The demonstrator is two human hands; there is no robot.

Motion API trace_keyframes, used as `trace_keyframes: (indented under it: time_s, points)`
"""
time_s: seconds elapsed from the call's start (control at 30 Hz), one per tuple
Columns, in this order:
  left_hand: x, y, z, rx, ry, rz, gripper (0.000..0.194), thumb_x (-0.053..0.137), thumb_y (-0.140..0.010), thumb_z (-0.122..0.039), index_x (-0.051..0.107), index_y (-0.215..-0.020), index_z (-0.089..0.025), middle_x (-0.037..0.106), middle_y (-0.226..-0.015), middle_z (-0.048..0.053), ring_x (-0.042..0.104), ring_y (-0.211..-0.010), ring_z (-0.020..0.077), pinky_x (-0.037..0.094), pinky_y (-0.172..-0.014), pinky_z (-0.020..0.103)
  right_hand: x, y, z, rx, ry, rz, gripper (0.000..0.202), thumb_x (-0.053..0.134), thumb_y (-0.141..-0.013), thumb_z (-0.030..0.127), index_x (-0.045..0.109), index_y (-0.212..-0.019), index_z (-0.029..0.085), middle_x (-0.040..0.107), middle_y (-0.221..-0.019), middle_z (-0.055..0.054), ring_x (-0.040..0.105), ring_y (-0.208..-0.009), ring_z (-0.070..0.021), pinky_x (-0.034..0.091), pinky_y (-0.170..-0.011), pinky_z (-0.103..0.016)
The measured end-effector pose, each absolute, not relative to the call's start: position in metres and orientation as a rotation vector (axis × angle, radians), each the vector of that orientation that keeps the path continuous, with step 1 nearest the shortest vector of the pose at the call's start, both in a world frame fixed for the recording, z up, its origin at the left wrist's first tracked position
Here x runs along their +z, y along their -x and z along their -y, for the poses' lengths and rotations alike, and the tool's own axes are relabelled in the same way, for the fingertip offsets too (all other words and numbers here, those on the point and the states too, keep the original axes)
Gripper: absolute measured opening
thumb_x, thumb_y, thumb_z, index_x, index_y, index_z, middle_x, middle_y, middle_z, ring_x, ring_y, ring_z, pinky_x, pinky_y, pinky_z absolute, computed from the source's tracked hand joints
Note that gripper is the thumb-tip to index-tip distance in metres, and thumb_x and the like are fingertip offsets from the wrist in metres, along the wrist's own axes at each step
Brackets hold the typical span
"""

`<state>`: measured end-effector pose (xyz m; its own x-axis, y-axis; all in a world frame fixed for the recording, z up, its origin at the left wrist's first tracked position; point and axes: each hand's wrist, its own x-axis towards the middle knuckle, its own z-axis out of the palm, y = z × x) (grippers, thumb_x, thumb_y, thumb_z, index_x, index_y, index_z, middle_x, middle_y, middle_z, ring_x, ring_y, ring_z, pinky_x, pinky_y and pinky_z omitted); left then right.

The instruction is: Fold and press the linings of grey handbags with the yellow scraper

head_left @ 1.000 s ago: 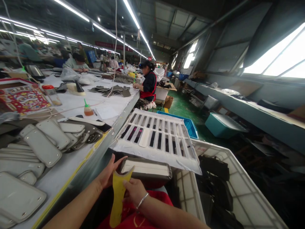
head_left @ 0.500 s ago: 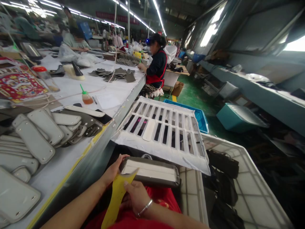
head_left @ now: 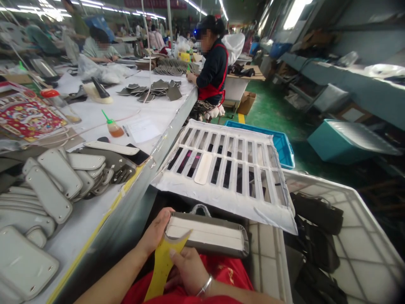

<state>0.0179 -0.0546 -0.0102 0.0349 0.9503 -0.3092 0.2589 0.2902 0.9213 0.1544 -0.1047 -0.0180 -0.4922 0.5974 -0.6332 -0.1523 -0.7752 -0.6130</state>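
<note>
Low in front of me is a dark grey bag (head_left: 218,249) with a long cream panel facing up and a small loop at its far edge. My left hand (head_left: 158,232) is closed on the bag's left end. Between the thumb and fingers of my right hand (head_left: 190,268) is a flat yellow strip (head_left: 161,261), its end cut in a concave curve with pointed corners. That curved end lies over the near left corner of the cream panel. I cannot tell whether it touches the panel. The right hand's lower fingers are partly hidden.
A white slatted rack (head_left: 236,192) lies just beyond the bag, bearing one cream piece (head_left: 204,168). On the right, a white crate (head_left: 351,228) holds dark bags. Several pale grey panels (head_left: 52,194) cover the left table (head_left: 139,154). A co-worker (head_left: 211,63) sits at its far edge.
The view has turned slightly, so most things sit shifted in it. Both hands keep their hold on the bag and the yellow strip, with little change between them.
</note>
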Motion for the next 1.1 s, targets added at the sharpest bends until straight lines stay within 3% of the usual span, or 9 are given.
trace_keyframes:
  time_s: [0.17, 0.3, 0.4, 0.47, 0.57, 0.67, 0.9, 1.1]
  points:
    - [-0.020, -0.021, 0.051, 0.766, -1.267, -1.593, 0.044, 0.027, -0.088, -0.054, 0.051, -0.097, -0.019, 0.061, -0.082, 0.001, 0.058, -0.075, 0.0172, 0.047, -0.068, 0.026, -0.018, -0.156, 0.107, 2.217, 1.280, 0.613, 0.060, 0.064, -0.055, 0.063, 0.060, -0.085, 0.011, 0.065, -0.061, -0.008, 0.059, -0.045, -0.0169, 0.045, -0.040, -0.024]
    - [-0.018, -0.015, 0.047, 0.666, -1.450, -1.696, 0.047, 0.032, -0.086, -0.056, 0.057, -0.096, -0.017, 0.064, -0.087, 0.006, 0.060, -0.085, 0.0229, 0.047, -0.077, 0.033, -0.016, -0.149, 0.109, 2.189, 1.307, 0.597, 0.044, 0.064, -0.067, 0.052, 0.061, -0.085, 0.012, 0.065, -0.060, -0.007, 0.060, -0.046, -0.0178, 0.047, -0.042, -0.025]
    - [-0.010, -0.012, 0.043, 0.620, -1.655, -1.755, 0.052, 0.049, -0.080, -0.053, 0.053, -0.116, -0.016, 0.056, -0.118, 0.015, 0.053, -0.104, 0.0328, 0.038, -0.091, 0.048, -0.012, -0.141, 0.114, 2.174, 1.363, 0.568, 0.027, 0.055, -0.079, 0.038, 0.061, -0.082, 0.012, 0.065, -0.061, -0.007, 0.061, -0.046, -0.0176, 0.048, -0.043, -0.026]
    - [-0.007, -0.013, 0.041, 0.585, -1.953, -1.685, 0.053, 0.052, -0.080, -0.046, 0.049, -0.124, -0.017, 0.046, -0.132, 0.015, 0.044, -0.116, 0.0343, 0.030, -0.098, 0.051, -0.012, -0.137, 0.118, 2.177, 1.374, 0.536, 0.023, 0.046, -0.085, 0.030, 0.060, -0.083, 0.011, 0.065, -0.061, -0.007, 0.061, -0.046, -0.0171, 0.048, -0.042, -0.025]
    - [-0.009, -0.016, 0.039, 0.511, -2.339, -1.430, 0.040, 0.043, -0.087, -0.039, 0.055, -0.118, -0.018, 0.058, -0.117, 0.011, 0.050, -0.109, 0.0259, 0.036, -0.097, 0.043, -0.013, -0.135, 0.123, 2.197, 1.362, 0.492, 0.026, 0.036, -0.089, 0.021, 0.058, -0.084, 0.009, 0.065, -0.060, -0.008, 0.061, -0.046, -0.0161, 0.048, -0.040, -0.023]
    - [-0.013, -0.017, 0.038, 0.474, -2.418, -1.384, 0.041, 0.035, -0.090, -0.038, 0.056, -0.118, -0.016, 0.063, -0.101, 0.011, 0.056, -0.094, 0.0235, 0.042, -0.088, 0.041, -0.015, -0.134, 0.124, 2.236, 1.333, 0.483, 0.031, 0.031, -0.091, 0.017, 0.059, -0.080, 0.009, 0.063, -0.058, -0.008, 0.061, -0.044, -0.0149, 0.045, -0.038, -0.020]
    - [-0.012, -0.026, 0.024, 0.373, -2.151, -1.583, 0.046, 0.037, -0.087, -0.043, 0.055, -0.120, -0.016, 0.061, -0.106, 0.015, 0.053, -0.100, 0.0305, 0.033, -0.095, 0.046, -0.020, -0.137, 0.115, 2.262, 1.365, 0.386, 0.029, 0.045, -0.089, 0.029, 0.055, -0.072, 0.007, 0.060, -0.055, -0.006, 0.059, -0.041, -0.0161, 0.047, -0.037, -0.023]
    - [-0.007, -0.041, 0.012, 0.457, -1.881, -1.656, 0.047, 0.043, -0.083, -0.049, 0.057, -0.115, -0.018, 0.063, -0.103, 0.014, 0.055, -0.099, 0.0314, 0.030, -0.095, 0.045, -0.029, -0.144, 0.107, 2.188, 1.271, 0.430, 0.043, 0.061, -0.075, 0.049, 0.058, -0.076, 0.006, 0.061, -0.057, -0.008, 0.061, -0.046, -0.0169, 0.050, -0.042, -0.025]
